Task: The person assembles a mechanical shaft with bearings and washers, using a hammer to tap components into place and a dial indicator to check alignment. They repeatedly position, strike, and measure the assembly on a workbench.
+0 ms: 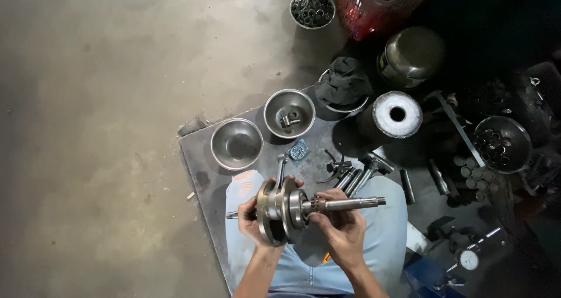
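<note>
We hold the crankshaft (286, 209) over our lap, above the steel plate (201, 157). Left hand (252, 216) wraps the flywheel webs from behind, fingers curled tight on the rim; right hand (339, 225) pinches the shaft base just beside the webs, stub pointing right. Judgement: keep the axis level, support the webs' weight with the left, turn with light fingertip pressure only. Beyond the crankshaft: an empty bowl (236, 143), a bowl with a small part (289, 114), loose tools. Bare concrete floor (93, 99), dim cluttered workshop to the right
</note>
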